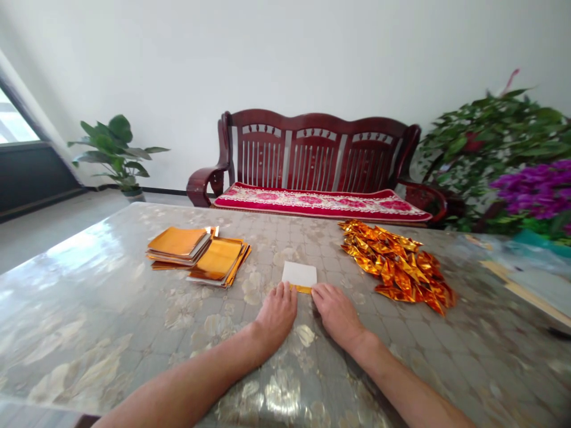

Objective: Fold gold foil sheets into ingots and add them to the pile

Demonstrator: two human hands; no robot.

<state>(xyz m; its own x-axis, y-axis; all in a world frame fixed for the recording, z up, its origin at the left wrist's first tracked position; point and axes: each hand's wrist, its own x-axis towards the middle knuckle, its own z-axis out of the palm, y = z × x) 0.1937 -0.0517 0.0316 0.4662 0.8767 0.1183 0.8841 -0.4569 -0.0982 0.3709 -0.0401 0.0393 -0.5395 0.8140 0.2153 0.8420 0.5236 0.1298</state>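
Note:
A small sheet of paper (pixel 298 274), white side up with a gold edge folded over at its near side, lies on the table (pixel 111 321) in front of me. My left hand (pixel 275 316) and my right hand (pixel 335 312) rest palm down side by side, fingertips pressing on the sheet's near folded edge. Fingers of both hands are stretched flat. Left of the sheet lie stacks of flat gold foil sheets (pixel 198 254). To the right sits a pile of folded gold foil pieces (pixel 398 266).
The table has a glossy floral cover. Behind it stands a dark red wooden bench (pixel 312 160) with a red cushion. A potted plant (pixel 116 151) stands at the far left, green plants and purple flowers (pixel 535 187) at the right. Papers (pixel 530 279) lie at the table's right edge.

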